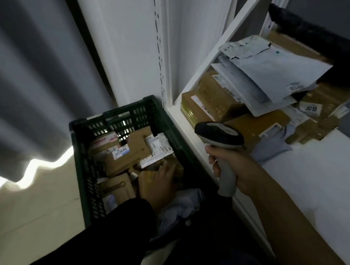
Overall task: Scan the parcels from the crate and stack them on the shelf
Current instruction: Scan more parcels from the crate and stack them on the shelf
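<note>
A dark green plastic crate (80,146) stands on the floor, filled with several brown boxes and white mailers. My left hand (162,183), in a black sleeve, reaches down into the crate and rests on a brown parcel (149,184) near its right wall; whether the fingers grip it is unclear. My right hand (229,169) holds a grey and black barcode scanner (219,135) by its handle, its head pointing left over the shelf's front edge. On the white shelf (311,183) lies a stack of brown boxes (211,101) topped with grey mailers (273,77).
A grey curtain (29,70) hangs at the left, with light showing under its hem on the pale floor (29,215). White shelf uprights (167,49) rise behind the crate. A dark object (321,43) lies on the stack's far side. A crumpled grey bag (183,205) sits at the crate's near end.
</note>
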